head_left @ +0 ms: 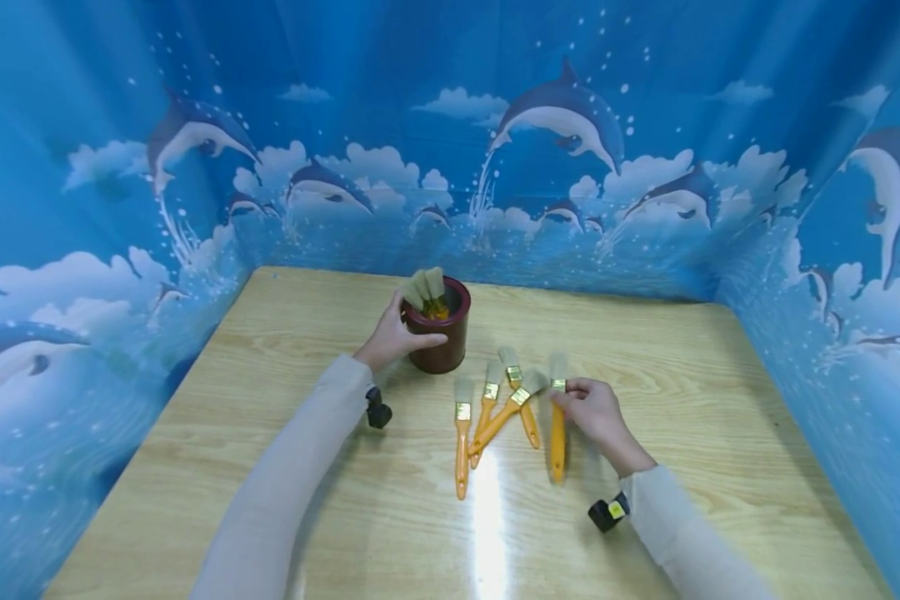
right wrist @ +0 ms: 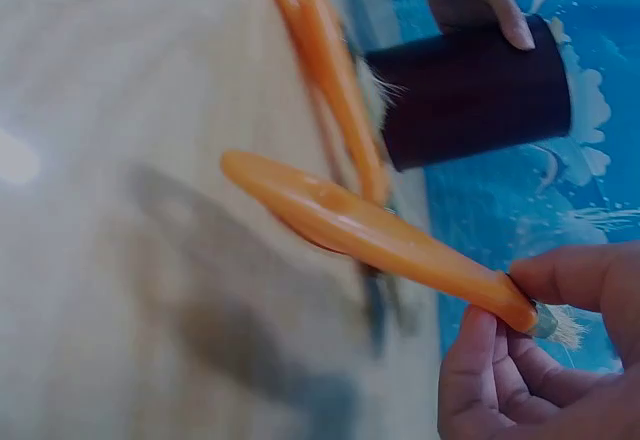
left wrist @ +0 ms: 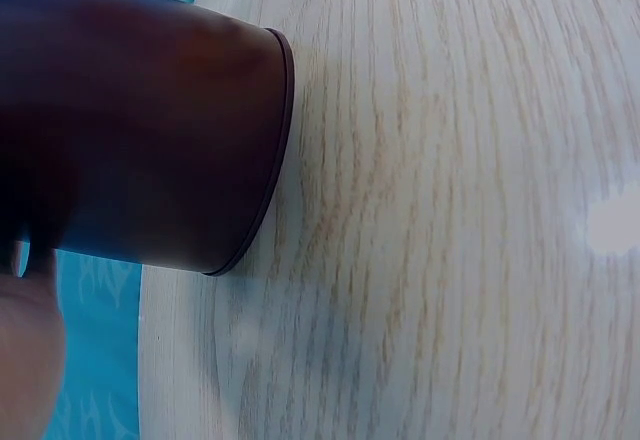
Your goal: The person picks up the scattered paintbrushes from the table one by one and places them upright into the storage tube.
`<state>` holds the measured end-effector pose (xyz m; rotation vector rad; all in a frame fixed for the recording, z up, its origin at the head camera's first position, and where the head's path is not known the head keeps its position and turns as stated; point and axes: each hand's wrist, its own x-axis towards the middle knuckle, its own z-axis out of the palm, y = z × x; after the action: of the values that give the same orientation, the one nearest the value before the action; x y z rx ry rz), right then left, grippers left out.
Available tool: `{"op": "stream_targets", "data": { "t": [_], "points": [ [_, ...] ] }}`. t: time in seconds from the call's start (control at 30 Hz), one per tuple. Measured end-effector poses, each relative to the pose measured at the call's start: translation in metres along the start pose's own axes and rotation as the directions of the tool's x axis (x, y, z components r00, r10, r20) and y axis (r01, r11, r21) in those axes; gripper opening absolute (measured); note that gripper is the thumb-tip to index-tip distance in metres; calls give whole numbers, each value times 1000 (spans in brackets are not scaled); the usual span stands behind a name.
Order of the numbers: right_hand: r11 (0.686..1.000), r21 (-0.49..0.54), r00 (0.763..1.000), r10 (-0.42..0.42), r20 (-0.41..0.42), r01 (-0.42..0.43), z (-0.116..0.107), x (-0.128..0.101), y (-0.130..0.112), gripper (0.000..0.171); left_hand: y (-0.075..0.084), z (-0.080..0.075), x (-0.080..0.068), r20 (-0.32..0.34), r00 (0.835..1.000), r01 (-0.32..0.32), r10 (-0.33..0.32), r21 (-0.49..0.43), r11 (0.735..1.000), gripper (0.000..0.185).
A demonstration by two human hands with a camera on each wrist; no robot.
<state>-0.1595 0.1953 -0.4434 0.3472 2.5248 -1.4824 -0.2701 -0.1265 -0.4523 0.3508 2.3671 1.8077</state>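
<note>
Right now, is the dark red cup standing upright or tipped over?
Upright. The dark red cup stands on its base on the wooden table, mouth up, brushes sticking out, left hand gripping its side.

5 orange-handled brushes [head_left: 461, 442] on table [head_left: 720, 433], approx 3 more in 1 dark-red cup [head_left: 450, 346].

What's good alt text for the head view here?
A person's right hand pinches the metal band of an orange-handled paintbrush, the rightmost of five on a wooden table, while the left hand grips a dark red cup holding more brushes. Blue dolphin-print sheets surround the table.
</note>
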Motion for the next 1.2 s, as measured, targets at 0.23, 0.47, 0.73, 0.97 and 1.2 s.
{"op": "stream_targets", "data": {
  "t": [0.23,0.47,0.73,0.97,1.2],
  "points": [
    [998,54,999,-33,2,33,-18,7,-24,46,2,0,0,-8,1000,-6,6,3,1000,109],
    [991,95,996,-89,-7,89,-28,15,-51,44,1,-1,1,-6,1000,0,0,1,1000,111],
    [982,125,990,-139,-14,140,-28,19,-85,42,0,0,2,-10,1000,-19,19,6,1000,110],
    [968,82,971,-235,-35,238,-24,22,-109,31,0,0,2,-8,1000,-14,14,9,1000,110],
    [930,47,929,-361,-84,366,-15,21,-136,30,-2,1,3,-27,1000,8,-7,20,1000,113]
  ]
}}
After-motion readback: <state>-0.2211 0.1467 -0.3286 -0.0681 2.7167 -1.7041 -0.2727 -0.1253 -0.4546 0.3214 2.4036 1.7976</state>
